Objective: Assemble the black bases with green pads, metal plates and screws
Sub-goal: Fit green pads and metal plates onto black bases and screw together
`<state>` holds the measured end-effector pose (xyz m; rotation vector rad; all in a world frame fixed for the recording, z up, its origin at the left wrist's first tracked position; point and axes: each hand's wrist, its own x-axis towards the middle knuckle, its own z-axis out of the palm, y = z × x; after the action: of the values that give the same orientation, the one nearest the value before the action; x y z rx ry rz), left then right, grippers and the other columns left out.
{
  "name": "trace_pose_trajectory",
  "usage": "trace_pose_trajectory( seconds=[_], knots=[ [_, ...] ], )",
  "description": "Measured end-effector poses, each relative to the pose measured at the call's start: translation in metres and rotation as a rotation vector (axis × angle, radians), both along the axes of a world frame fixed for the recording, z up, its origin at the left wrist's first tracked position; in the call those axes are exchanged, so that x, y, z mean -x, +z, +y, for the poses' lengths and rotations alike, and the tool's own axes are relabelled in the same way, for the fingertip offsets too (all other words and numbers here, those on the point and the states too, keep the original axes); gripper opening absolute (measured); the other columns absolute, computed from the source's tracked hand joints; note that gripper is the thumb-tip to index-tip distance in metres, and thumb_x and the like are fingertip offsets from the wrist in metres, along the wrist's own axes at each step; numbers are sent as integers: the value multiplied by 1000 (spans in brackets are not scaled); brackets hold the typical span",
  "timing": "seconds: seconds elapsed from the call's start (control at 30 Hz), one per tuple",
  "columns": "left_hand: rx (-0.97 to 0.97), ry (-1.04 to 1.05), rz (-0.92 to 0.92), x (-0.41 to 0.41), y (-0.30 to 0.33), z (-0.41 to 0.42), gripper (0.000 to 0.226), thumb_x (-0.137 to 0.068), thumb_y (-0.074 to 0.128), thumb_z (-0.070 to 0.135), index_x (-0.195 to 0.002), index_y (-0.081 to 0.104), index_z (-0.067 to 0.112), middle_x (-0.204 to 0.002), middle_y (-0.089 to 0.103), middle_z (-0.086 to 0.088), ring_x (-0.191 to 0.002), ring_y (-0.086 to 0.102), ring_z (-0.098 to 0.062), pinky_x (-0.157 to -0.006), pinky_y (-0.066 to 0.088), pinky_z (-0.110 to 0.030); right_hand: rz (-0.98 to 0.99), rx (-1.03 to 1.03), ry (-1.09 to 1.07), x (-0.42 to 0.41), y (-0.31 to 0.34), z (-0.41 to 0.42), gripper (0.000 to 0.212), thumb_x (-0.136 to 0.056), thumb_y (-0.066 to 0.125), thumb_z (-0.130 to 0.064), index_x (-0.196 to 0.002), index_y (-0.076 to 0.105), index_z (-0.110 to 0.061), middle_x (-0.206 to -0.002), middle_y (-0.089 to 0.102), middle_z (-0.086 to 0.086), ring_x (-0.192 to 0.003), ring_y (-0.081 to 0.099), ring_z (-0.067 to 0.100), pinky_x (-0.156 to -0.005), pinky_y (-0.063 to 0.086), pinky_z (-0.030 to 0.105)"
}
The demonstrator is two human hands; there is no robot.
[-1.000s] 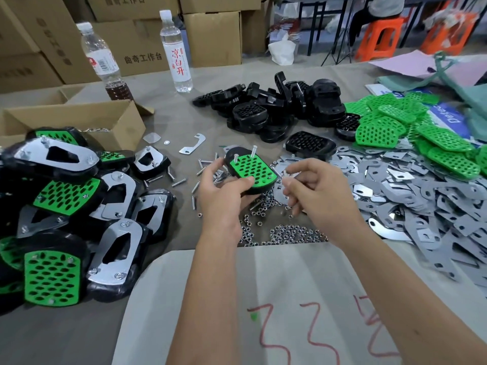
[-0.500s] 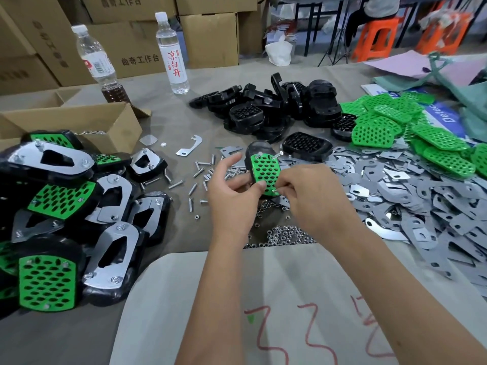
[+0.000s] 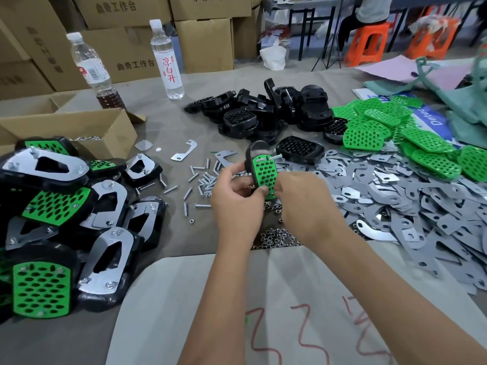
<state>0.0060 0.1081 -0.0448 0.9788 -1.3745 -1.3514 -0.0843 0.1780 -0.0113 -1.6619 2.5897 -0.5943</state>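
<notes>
— What worries you from here?

— The silver screws [image 3: 274, 157] poking out of the perforated green plastic pad [image 3: 264, 175] look loose; tilt the black plastic base [image 3: 253, 152] and I reckon they drop.

— And each grip?

— My left hand [image 3: 234, 196] clasps base and pad above the table [image 3: 163, 233]; my right hand [image 3: 303, 204] pinches the pad's lower edge (fingertips hidden).

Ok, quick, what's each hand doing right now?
Left hand: holds the black base with green pad, fingers curled round its edge.
Right hand: fingers pinch at the pad's lower end; what they pinch is hidden.
</notes>
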Motion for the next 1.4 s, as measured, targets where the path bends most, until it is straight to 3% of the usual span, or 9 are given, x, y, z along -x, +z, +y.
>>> trace_pose_trajectory(
  seconds=[0.13,0.33,0.47,0.67,0.73,0.87,1.03,1.2,1.4],
  knots=[
    [46,7,-17,4,-2,4,48,-76,75,-11,-102,68,29,-83,78,5,-84,76,-12,-73,61,-31,-428,148,-189,4,-6,3,17,-95,61,-4,-83,72,0,-77,73,16,-68,73,33,-59,58,37],
    [-1,60,-29,3,-3,-1,43,-78,75,-13,-100,65,23,-94,76,-4,-89,76,-19,-87,62,-46,-142,53,-89,-5,-10,-4,18,-88,56,-1,-89,44,-14,-85,53,0,-76,52,27,-64,31,35],
    [83,64,-82,6,-2,5,40,-77,74,-11,-103,63,18,-92,75,-1,-85,74,-12,-83,62,-41,-544,215,-245,4,-14,-5,19,-93,61,-4,-75,70,-1,-71,72,17,-68,72,36,-65,62,47],
    [-63,105,92,4,0,2,39,-79,74,-15,-104,64,12,-91,77,-5,-86,75,-20,-78,62,-34,-996,366,-208,9,-17,-1,18,-98,70,-14,-82,65,-7,-58,66,6,-42,60,13,-44,50,28],
    [-174,86,211,5,1,2,38,-80,73,-17,-103,61,11,-88,78,-5,-83,75,-24,-74,63,-34,-884,433,-182,16,-15,1,26,-97,72,-26,-81,59,-10,-57,65,5,-45,56,15,-44,46,28],
    [-165,52,169,11,-1,7,46,-74,75,-17,-101,53,14,-91,72,-17,-72,68,-16,-70,61,-31,-220,170,-129,19,-17,1,45,-108,45,-32,-65,39,-19,-60,47,-1,-67,49,30,-62,29,38],
    [-12,128,-73,9,-5,7,46,-68,86,10,-97,56,30,-85,73,-2,-76,71,-14,-76,60,-36,-106,114,-91,20,-29,2,32,-109,41,-33,-81,43,-19,-66,46,1,-67,46,33,-60,28,38],
    [-135,88,-81,3,-7,-2,34,-67,86,2,-91,67,16,-89,78,-7,-83,76,-28,-81,62,-56,69,36,47,25,-22,6,30,-108,45,-33,-82,40,-21,-60,34,-7,-66,40,29,-54,17,40],
    [-171,90,-33,7,-4,3,43,-55,80,15,-96,66,17,-92,77,-7,-86,77,-28,-82,63,-54,-184,73,-173,14,-34,-5,35,-109,42,-32,-76,43,-21,-65,47,-1,-69,47,31,-61,30,37]
  ],
)
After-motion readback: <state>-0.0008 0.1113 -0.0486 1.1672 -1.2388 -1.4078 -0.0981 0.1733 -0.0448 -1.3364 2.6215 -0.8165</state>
